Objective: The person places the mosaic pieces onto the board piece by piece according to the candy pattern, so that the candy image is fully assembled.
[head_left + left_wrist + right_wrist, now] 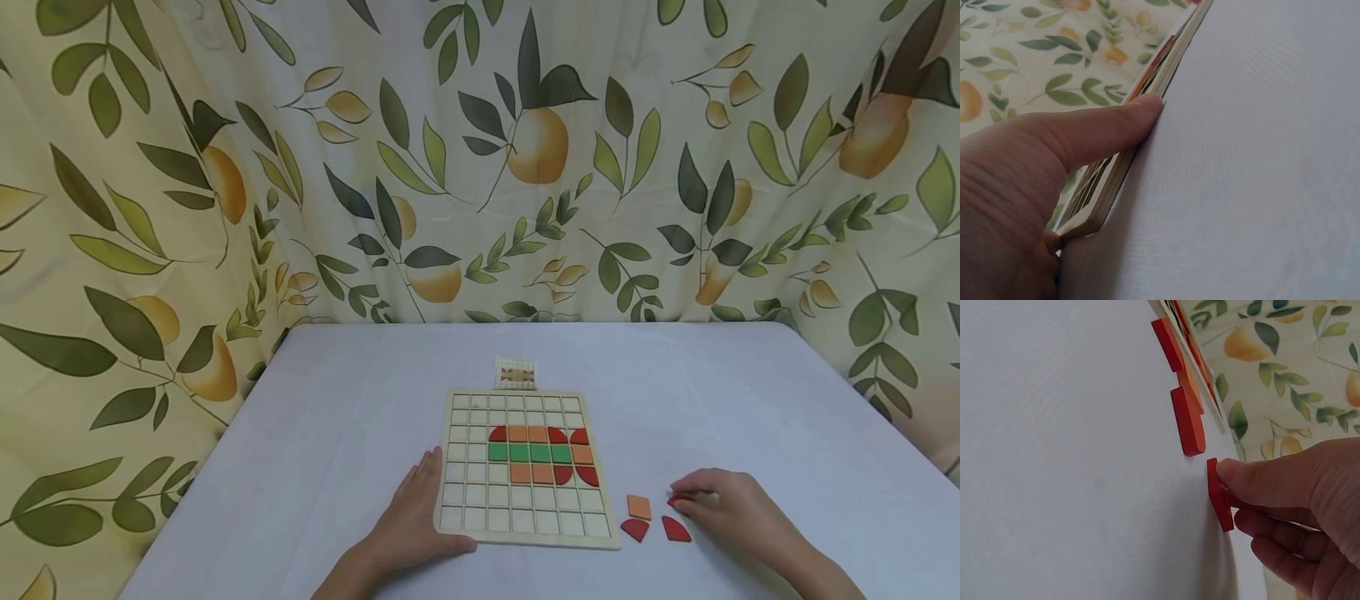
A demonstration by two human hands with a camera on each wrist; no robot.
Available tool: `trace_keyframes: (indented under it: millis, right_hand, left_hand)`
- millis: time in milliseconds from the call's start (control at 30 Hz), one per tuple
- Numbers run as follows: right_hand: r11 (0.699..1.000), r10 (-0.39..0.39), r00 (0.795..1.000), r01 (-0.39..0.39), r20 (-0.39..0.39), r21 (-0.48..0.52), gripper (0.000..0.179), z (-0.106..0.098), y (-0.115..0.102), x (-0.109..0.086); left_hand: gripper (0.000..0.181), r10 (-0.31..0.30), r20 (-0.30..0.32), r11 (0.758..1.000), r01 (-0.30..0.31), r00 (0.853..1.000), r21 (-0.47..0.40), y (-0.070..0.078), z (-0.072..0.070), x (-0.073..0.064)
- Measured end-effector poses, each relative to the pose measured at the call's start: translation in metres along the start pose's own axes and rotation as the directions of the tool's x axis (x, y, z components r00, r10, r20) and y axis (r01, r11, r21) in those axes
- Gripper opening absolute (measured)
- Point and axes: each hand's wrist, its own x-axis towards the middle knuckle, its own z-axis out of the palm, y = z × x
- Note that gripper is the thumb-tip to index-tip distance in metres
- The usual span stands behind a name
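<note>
A wooden grid board [500,504] lies on the white-covered table, with red quarter-circle, orange square and green square tiles set in its cells. My left hand [408,517] rests at its near left corner. The left thumb [1113,128] lies along the front edge, and the straight fingers extend up the left side. To the right of the board, my right hand [738,508] pinches a red quarter-circle tile [1219,497] between thumb and fingers. Beside that hand lie a loose orange square tile [639,507] and two more red quarter-circle tiles [677,529].
A small pattern card [516,374] with a coloured grid design stands or lies just behind the board. The white tablecloth [360,392] spreads around it. A leaf-and-fruit patterned curtain [495,242] hangs behind the table and at both sides.
</note>
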Motion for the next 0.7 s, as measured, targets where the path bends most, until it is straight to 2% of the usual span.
trace_keyframes:
  millis: [133, 267, 400, 533, 700]
  right_hand:
    - [0.999, 0.053, 0.999, -0.053, -0.001, -0.002, 0.021, -0.002, 0.002, 0.000]
    - [0.995, 0.097, 0.994, -0.098, 0.041, 0.030, 0.026, -0.005, 0.004, -0.001]
    - [0.994, 0.103, 0.993, -0.105, 0.065, 0.035, 0.027, -0.006, 0.005, 0.002]
    - [0.997, 0.056, 0.997, -0.059, 0.060, 0.040, 0.025, -0.006, 0.008, 0.004]
    - [0.997, -0.076, 0.997, 0.075, 0.035, 0.018, 0.024, -0.008, 0.012, 0.010]
  left_hand:
    - [0.124, -0.002, 0.005, 1.000, 0.003, 1.000, -0.002, 0.000, 0.000, 0.000]
    - [0.123, 0.004, 0.004, 1.000, -0.004, 1.000, 0.000, 0.001, 0.001, 0.000]
    - [0.123, 0.008, -0.001, 1.000, -0.008, 1.000, 0.002, 0.001, 0.000, 0.000]
    - [0.123, 0.009, -0.001, 1.000, -0.009, 1.000, 0.006, 0.001, 0.000, 0.000]
    - [0.123, 0.009, -0.002, 1.000, -0.009, 1.000, 0.015, 0.000, 0.000, 0.000]
